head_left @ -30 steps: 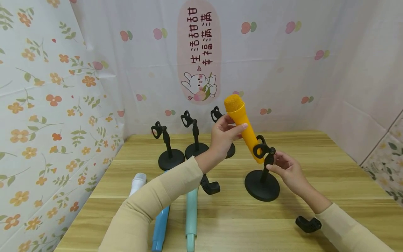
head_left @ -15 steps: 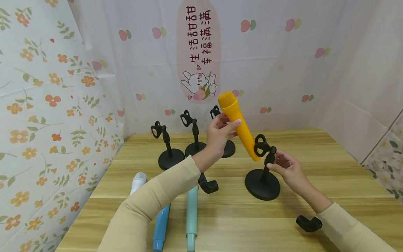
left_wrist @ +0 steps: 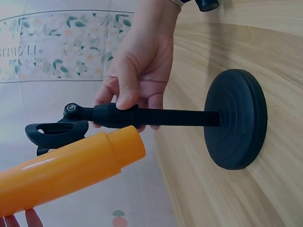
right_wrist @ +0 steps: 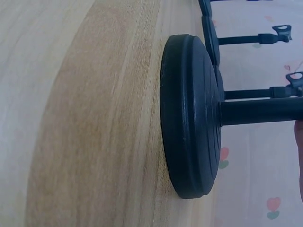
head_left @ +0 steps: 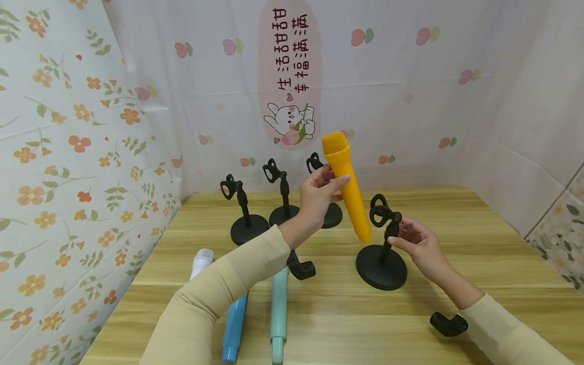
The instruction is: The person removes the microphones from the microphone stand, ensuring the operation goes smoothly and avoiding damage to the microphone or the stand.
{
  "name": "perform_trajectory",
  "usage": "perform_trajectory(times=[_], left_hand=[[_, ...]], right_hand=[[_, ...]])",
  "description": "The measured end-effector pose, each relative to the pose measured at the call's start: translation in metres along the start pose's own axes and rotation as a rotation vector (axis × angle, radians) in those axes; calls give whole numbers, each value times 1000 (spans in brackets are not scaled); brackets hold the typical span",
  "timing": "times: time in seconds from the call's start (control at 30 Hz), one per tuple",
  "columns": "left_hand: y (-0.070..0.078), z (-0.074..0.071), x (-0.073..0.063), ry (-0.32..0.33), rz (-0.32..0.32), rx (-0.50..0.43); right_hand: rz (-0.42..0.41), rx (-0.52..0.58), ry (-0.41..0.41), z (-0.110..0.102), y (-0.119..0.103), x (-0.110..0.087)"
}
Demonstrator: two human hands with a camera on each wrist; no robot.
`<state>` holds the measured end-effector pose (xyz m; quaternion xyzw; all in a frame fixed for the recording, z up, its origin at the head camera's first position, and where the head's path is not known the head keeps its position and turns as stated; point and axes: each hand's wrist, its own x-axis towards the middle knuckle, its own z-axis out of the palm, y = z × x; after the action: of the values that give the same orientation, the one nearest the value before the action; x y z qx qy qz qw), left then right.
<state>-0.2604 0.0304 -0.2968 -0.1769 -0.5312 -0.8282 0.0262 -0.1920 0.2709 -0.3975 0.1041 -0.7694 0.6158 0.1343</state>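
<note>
My left hand holds a yellow microphone by its upper body, head up and tilted to the left. The tail of the microphone hangs just left of the clip on a black microphone stand. With thumb and fingers, my right hand grips that stand's upright just below the clip. Its round base stands on the table. In the left wrist view the microphone's tail lies beside the clip, and the right thumb presses on the upright's collar.
Several more black stands stand at the back of the wooden table. A white microphone, a blue one and a mint green one lie at the left. Black elbow-shaped pieces lie near both forearms.
The yellow microphone has moved left, away from the stand's clip, and now hangs more upright beside it. The right hand and its stand have stayed in place.
</note>
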Motion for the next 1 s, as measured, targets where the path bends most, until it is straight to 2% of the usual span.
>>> perform_trajectory(times=[0.27, 0.5, 0.6, 0.77, 1.0], left_hand=[[-4, -5, 0, 25, -36, 61], [-3, -8, -4, 1, -70, 103], [-4, -10, -5, -4, -83, 118], [-8, -13, -6, -7, -90, 147], [-11, -18, -11, 5, -127, 185]], right_hand=[[24, 53, 5, 0, 0, 0], [32, 37, 11, 0, -3, -2], [33, 69, 9, 0, -4, -2], [38, 110, 0, 0, -6, -1], [58, 93, 11, 0, -6, 0]])
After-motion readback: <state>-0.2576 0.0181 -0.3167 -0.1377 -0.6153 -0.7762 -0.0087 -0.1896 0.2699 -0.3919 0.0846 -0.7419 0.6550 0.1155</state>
